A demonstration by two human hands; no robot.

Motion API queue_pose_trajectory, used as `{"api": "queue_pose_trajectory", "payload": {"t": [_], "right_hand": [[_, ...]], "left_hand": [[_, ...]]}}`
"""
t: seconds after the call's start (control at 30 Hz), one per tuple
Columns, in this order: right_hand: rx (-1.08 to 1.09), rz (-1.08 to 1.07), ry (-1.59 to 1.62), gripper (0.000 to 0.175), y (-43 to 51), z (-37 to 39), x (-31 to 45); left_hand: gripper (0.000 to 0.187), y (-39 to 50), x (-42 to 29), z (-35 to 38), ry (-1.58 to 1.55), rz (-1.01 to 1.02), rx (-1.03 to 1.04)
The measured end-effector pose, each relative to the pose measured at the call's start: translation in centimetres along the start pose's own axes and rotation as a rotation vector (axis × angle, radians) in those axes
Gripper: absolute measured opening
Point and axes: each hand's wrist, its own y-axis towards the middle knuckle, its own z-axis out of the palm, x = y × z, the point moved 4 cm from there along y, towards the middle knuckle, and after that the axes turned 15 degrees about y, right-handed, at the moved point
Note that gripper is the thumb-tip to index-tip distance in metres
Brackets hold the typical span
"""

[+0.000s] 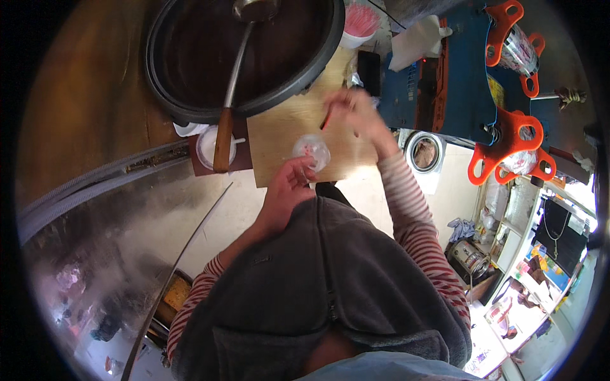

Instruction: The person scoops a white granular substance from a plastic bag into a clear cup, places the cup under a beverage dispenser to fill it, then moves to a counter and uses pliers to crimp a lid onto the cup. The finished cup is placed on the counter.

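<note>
My left hand point(291, 183) holds the near rim of a small clear plastic cup point(312, 148), which has pink printing. It rests over a light wooden board point(269, 143). Up and to the right, my right hand point(357, 116) is blurred by motion above the same board. A thin red and dark object point(326, 120) shows at its fingers; blur hides what it is and whether the hand grips it. Beyond the board stands a large black pot point(200, 112) with dark contents. A ladle with a wooden handle point(223, 143) lies across its rim.
A blue machine point(405, 100) with film rolls on orange holders point(512, 126) stands at the right. A dark phone-like device point(369, 71) lies beside it. Pink straws point(361, 21) fill a white tub. Left of the board is a white bowl point(208, 150).
</note>
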Motion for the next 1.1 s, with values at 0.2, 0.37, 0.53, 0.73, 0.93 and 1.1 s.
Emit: {"api": "queue_pose_trajectory", "payload": {"t": [0.2, 0.37, 0.53, 0.73, 0.93, 1.1], "right_hand": [[-0.786, -0.248, -0.942, 0.023, 14.1, -13.0, -1.1], [-0.68, -0.071, -0.952, 0.026, 15.7, -15.8, -2.6], [-0.702, -0.476, -0.659, 0.026, 10.0, -8.8, 5.4], [-0.314, -0.799, -0.878, 0.034, -16.9, 1.8, 12.4], [-0.843, -0.506, -0.482, 0.014, -47.4, -7.7, 10.3], [-1.171, -0.495, -0.282, 0.015, -68.2, -15.2, 9.0]], "left_hand": [[0.071, -1.2, -2.8, -0.7, -0.042, 0.009, 0.054], [0.072, -2.4, -1.8, -0.8, -0.021, -0.072, 0.033], [0.072, -3.5, -0.9, 2.5, 0.087, -0.15, 0.106], [0.069, -2.7, 2.3, 12.3, 0.315, -0.232, 0.445], [0.073, -1.5, 10.5, 30.7, 0.333, -0.24, 0.571], [0.087, -5.4, 15.2, 53.1, 0.352, -0.11, 0.736]]}}
